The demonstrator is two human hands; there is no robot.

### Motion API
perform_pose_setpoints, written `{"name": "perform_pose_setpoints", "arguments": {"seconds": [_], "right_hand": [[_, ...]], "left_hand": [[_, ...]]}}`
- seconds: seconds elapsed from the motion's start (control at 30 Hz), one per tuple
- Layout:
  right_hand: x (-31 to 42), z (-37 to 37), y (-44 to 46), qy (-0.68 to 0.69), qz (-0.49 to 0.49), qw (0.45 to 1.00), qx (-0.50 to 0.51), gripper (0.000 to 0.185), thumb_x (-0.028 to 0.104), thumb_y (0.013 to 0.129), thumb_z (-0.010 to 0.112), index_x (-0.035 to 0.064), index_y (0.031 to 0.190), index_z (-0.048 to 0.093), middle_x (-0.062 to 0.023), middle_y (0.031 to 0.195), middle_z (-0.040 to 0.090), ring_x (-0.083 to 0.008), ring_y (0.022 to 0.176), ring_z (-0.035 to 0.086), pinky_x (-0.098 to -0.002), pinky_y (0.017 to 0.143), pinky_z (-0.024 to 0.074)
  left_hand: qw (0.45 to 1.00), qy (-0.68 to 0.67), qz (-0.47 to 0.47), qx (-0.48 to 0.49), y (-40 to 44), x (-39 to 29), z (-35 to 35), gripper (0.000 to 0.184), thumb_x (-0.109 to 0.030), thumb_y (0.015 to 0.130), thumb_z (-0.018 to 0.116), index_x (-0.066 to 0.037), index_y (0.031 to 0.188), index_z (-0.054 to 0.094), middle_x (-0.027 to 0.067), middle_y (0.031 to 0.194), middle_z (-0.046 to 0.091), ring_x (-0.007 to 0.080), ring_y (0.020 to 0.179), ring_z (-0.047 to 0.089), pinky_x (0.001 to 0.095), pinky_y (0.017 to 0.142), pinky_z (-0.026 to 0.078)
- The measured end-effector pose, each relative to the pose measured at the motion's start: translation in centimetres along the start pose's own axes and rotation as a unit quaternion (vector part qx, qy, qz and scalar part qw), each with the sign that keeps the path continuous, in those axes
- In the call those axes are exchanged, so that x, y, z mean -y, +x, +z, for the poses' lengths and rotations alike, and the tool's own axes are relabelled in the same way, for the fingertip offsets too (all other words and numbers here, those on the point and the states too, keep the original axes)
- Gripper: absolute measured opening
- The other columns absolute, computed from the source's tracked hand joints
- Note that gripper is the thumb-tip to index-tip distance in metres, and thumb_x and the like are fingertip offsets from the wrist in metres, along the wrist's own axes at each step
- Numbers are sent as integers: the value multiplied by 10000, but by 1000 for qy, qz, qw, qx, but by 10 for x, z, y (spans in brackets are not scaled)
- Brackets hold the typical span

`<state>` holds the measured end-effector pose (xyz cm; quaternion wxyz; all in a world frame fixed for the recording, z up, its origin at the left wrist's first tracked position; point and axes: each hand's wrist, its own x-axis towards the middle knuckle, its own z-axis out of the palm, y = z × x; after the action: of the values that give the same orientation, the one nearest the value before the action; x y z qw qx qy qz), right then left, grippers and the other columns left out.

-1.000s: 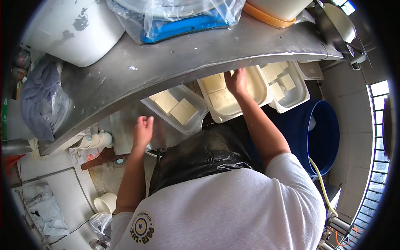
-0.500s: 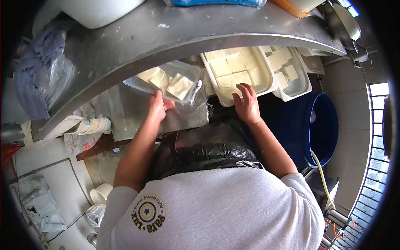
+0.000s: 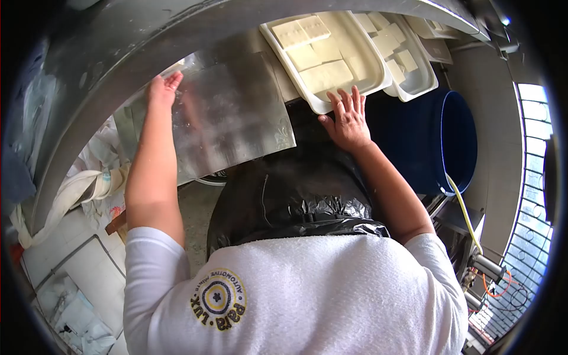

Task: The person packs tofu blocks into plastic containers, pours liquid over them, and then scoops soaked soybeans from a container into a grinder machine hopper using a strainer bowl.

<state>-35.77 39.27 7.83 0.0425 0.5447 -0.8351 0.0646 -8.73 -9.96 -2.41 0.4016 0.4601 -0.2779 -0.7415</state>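
My left hand reaches to the edge of the steel shelf at the left, fingers bent, beside a small visible bit of a clear tub; the shelf hides the rest, and its grip is unclear. My right hand is spread at the near edge of a white tray, holding nothing. Pale white blocks lie flat in that tray, with a pair of blocks on top at its far end. To the right, a second tray holds several smaller blocks.
A curved steel shelf overhangs the work surface. A blue barrel stands right of my right arm, with a yellowish hose beside it. Cloths hang at the lower left.
The clear tub of blocks has moved left, mostly out of sight under the shelf, along with my left hand. My right hand has come back from inside the white tray to its near edge.
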Motion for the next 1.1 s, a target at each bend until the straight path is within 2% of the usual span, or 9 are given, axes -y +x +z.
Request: {"name": "perform_pose_setpoints", "arguments": {"seconds": [0.3, 0.43, 0.53, 0.67, 0.77, 0.87, 0.93, 1.03, 1.1], "right_hand": [[7, -9, 3, -32, 28, 997, 67, 864, 658, 928, 610, 123, 1567, 386, -214, 1584, 375, -508, 1544, 162, -650, 1249, 128], [4, -5, 2, -18, 27, 998, 56, 890, 661, 903, 638, 137, 1574, 379, -214, 1586, 373, -510, 1544, 163, -652, 1246, 134], [-1, -3, 0, 1, 38, 998, 55, 901, 612, 884, 691, 148, 1584, 363, -214, 1590, 365, -505, 1545, 159, -643, 1242, 158], [-13, -2, -2, 48, -2, 997, 59, 946, 509, 858, 766, 137, 1603, 318, -221, 1593, 352, -504, 1540, 154, -603, 1244, 205], [-22, -11, -3, 61, -30, 994, 83, 929, 488, 890, 734, 141, 1625, 283, -226, 1616, 338, -510, 1539, 174, -587, 1235, 232], [-37, -12, -5, 97, -60, 989, 91, 902, 482, 939, 678, 146, 1650, 236, -241, 1645, 308, -501, 1555, 153, -570, 1246, 221], [-49, -8, -8, 122, -99, 986, 47, 825, 459, 962, 651, 146, 1632, 286, -234, 1615, 361, -491, 1534, 220, -550, 1244, 247], [-63, -5, -8, 147, -129, 981, 14, 694, 422, 990, 615, 151, 1586, 386, -203, 1563, 435, -450, 1490, 328, -520, 1193, 364], [-70, -8, -5, 150, -137, 979, 16, 639, 413, 981, 628, 137, 1533, 463, -170, 1496, 503, -414, 1439, 399, -492, 1107, 470]], "left_hand": [[994, -107, 15, -11, 53, -40, -12, 352, -166, 1060, 400, 151, 1195, 476, 278, 1162, 602, 421, 1106, 648, 597, 1056, 544], [971, 233, 29, -38, -51, -19, 8, 416, -460, 1062, 561, -55, 1159, 565, 110, 1083, 636, 253, 882, 674, 422, 803, 596], [773, 559, 292, 64, -144, 42, 2, 682, -458, 1006, 650, 47, 1438, 497, 228, 1405, 596, 310, 1126, 679, 368, 963, 537], [504, 790, 325, 125, -292, 120, -7, 771, -547, 960, 629, -102, 1558, 437, 274, 1638, 303, 539, 1491, 271, 728, 1154, 237], [508, 785, 339, 101, -343, 156, -25, 821, -558, 933, 660, -106, 1571, 408, 249, 1648, 293, 533, 1487, 279, 757, 1148, 203], [641, 658, 383, -101, -341, 189, -46, 853, -492, 898, 744, -35, 1538, 414, 249, 1599, 361, 498, 1438, 360, 751, 1113, 269], [796, 491, 176, -307, -336, 192, -29, 790, -437, 899, 782, 6, 1463, 452, 228, 1516, 442, 448, 1370, 446, 694, 1068, 374], [985, -85, -114, -102, -297, 190, -41, 372, -293, 985, 717, -35, 1211, 574, 129, 1174, 646, 310, 1108, 640, 530, 937, 563], [989, 20, -62, -136, -291, 193, -37, 152, -181, 995, 689, -76, 1072, 610, 88, 970, 669, 242, 798, 667, 388, 699, 608]]}}
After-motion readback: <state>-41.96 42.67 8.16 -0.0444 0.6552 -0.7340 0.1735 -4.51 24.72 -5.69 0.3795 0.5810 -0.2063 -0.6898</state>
